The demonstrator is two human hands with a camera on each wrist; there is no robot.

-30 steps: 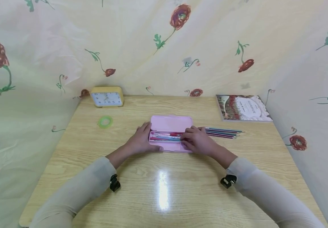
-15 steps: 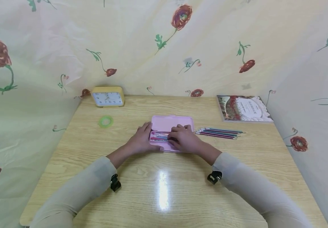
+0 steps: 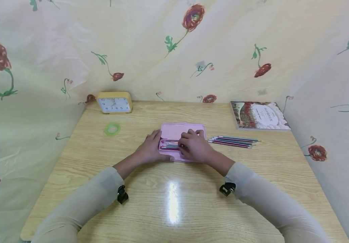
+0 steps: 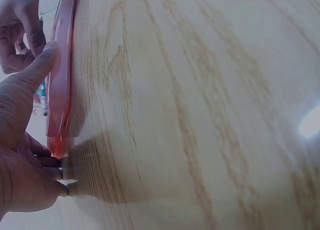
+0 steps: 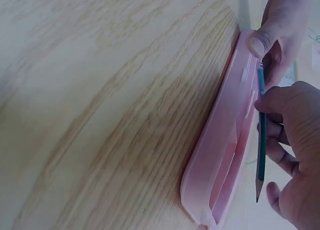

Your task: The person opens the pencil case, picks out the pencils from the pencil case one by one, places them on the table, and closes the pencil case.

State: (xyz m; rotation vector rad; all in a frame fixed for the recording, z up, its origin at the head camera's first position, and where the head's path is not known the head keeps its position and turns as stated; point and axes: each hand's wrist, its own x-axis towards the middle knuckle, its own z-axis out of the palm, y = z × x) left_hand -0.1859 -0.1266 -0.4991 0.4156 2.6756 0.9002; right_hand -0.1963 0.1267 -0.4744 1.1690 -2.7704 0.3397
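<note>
An open pink pencil case (image 3: 178,130) lies on the table with pens and pencils (image 3: 169,144) in its tray. My left hand (image 3: 148,150) holds its left end, the thumb (image 4: 47,53) over the near rim and the fingers at the side. Above the tray, my right hand (image 3: 195,146) pinches a dark green pencil (image 5: 262,125) between thumb and fingers. The right wrist view shows its sharpened tip pointing to the case's right end and its other end close to the left thumb. In the head view the right hand hides part of the tray.
Several pencils (image 3: 233,141) lie in a loose bundle right of the case. A book (image 3: 260,115) lies at the back right, and a yellow clock (image 3: 114,102) stands at the back left with a green tape roll (image 3: 112,129) in front of it. A patterned cloth backs the table.
My right hand has moved left from the case's right end to over its middle, uncovering the ends of the pencil bundle. The left hand has stayed at the case's left end.
</note>
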